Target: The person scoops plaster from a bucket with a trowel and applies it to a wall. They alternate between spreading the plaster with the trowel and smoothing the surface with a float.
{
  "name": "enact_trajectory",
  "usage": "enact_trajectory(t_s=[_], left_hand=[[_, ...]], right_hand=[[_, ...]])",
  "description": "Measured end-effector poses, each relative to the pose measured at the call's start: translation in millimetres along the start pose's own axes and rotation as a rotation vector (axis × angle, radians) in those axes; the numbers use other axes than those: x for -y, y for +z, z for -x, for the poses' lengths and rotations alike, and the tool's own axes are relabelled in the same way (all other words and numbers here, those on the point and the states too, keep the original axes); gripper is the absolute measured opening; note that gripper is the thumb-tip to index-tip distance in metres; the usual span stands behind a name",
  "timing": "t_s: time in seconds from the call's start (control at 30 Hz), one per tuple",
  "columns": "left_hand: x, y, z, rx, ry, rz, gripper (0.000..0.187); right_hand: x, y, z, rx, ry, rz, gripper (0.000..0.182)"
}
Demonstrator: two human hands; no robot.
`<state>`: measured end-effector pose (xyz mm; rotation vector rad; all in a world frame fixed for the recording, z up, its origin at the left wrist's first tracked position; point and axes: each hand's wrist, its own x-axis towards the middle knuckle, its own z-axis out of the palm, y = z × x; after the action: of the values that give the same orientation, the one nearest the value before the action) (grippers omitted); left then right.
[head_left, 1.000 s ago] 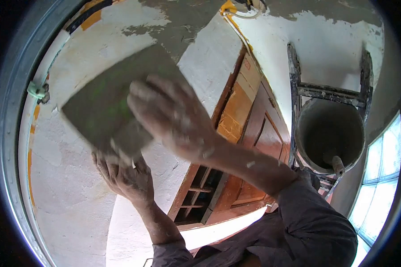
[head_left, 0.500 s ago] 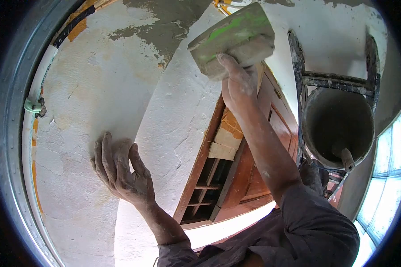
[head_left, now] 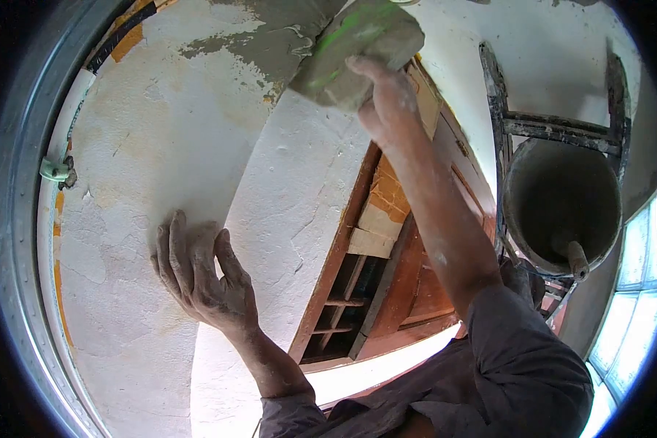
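My right hand (head_left: 390,102) is wrapped round a flat, plaster-smeared trowel (head_left: 358,55) with green patches, raised at the top centre. The trowel's left end lies over the edge of a patch of wet grey plaster (head_left: 274,47) on the white wall (head_left: 190,139); whether it touches the wall is hard to tell. Lower on the left, my left hand (head_left: 204,281) has its fingers apart and slightly bent, at the wall surface, with nothing in it.
A bucket (head_left: 562,204) with a tool handle (head_left: 577,260) in it hangs or stands by a stained ladder (head_left: 555,131) at the right. A brown wooden door (head_left: 423,292) and a small grille (head_left: 343,306) are in the middle. Glass blocks (head_left: 639,285) show at far right.
My right hand has moved the trowel left and slightly up, onto the edge of the grey patch. My left hand has hardly moved. The bucket and ladder appear slightly further right.
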<state>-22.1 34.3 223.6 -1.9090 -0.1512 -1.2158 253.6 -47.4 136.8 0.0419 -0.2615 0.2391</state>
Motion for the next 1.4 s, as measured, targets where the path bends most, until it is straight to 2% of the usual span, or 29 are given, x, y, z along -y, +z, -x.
enact_trajectory(t_s=[0.2, 0.27, 0.33, 0.4, 0.53, 0.63, 0.7, 0.8, 0.93, 0.97, 1.17, 1.37, 1.4], left_hand=[[-0.9, -1.6, -2.0, 0.006, -0.003, 0.011, 0.011], [-1.2, -1.5, -2.4, 0.009, -0.003, 0.009, 0.011], [-0.6, -1.7, -2.4, 0.006, 0.004, 0.015, 0.011], [-3.4, -3.4, -3.3, 0.019, -0.018, 0.006, 0.010], [-5.1, -4.2, -2.0, 0.000, -0.063, 0.061, 0.008], [-5.1, -4.9, -0.3, 0.021, -0.083, 0.073, 0.014], [-5.3, -4.5, -0.5, 0.019, -0.105, 0.082, 0.014], [-4.8, -4.4, -1.3, 0.010, -0.122, 0.112, 0.012], [-4.6, -6.5, -1.4, 0.033, -0.140, 0.113, 0.009], [-4.6, -6.9, -1.7, 0.032, -0.143, 0.129, 0.009], [-3.2, -11.8, -3.7, 0.065, -0.165, 0.154, 0.011], [-0.2, -10.9, -1.8, 0.056, -0.183, 0.199, 0.013], [0.4, -11.8, -2.0, 0.065, -0.182, 0.203, 0.013]], right_hand=[[-18.1, 17.5, 76.1, -0.012, 0.082, 0.087, 0.038], [-39.2, -7.4, 94.1, 0.248, -0.428, 0.901, 0.038], [-39.7, -4.8, 117.7, 0.307, -0.389, 0.869, 0.039], [-28.4, 13.9, 143.5, 0.141, 0.193, -0.007, 0.040], [24.7, 2.1, 123.1, 0.076, -0.018, 0.565, 0.048], [58.3, 0.3, 55.3, 0.094, -0.257, 0.989, 0.039], [76.8, 12.5, 18.4, 0.106, -0.374, 1.383, 0.042], [74.7, 14.8, -26.0, 0.150, -0.463, 1.714, 0.046], [54.8, 33.3, -24.5, 0.171, -0.491, 1.646, 0.049], [52.0, 38.3, -15.2, 0.152, -0.541, 1.708, 0.049], [45.2, 84.6, 41.4, 0.283, -0.427, 1.660, 0.047], [63.7, 119.0, 95.0, 0.527, -0.368, 1.420, 0.041], [64.2, 115.5, 90.2, 0.447, -0.392, 1.433, 0.041]])
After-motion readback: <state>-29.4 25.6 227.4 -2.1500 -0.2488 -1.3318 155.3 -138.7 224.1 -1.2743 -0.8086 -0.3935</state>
